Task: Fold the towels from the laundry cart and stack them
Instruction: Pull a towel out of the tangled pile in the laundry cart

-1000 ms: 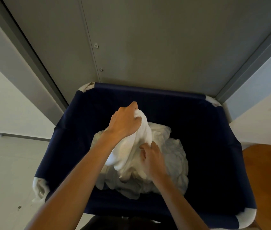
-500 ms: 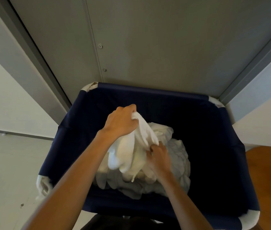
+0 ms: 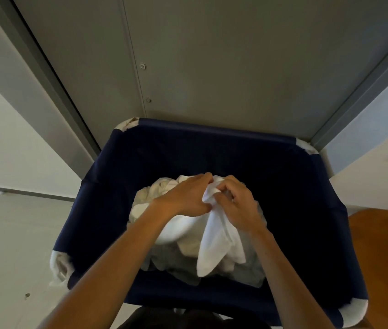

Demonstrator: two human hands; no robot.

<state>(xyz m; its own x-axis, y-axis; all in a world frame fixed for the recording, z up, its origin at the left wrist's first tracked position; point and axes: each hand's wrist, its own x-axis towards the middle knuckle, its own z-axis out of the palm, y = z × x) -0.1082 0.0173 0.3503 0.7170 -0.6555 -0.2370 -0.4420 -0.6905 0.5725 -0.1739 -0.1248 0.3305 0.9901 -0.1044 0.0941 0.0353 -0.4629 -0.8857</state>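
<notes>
Cart count: one navy fabric laundry cart, its near rim partly cut off by the frame. Hands: two, raised close together over the cart's middle. The left hand and right hand both have curled fingers pinching the bunched top of one white towel, which hangs toward the near side. Beneath lies a crumpled white pile; how many towels it holds cannot be made out. At right is one brown wooden surface, cropped.

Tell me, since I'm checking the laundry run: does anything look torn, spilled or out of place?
Nothing stands out. The left hand and right hand grip one white towel over the crumpled pile in the cart.
</notes>
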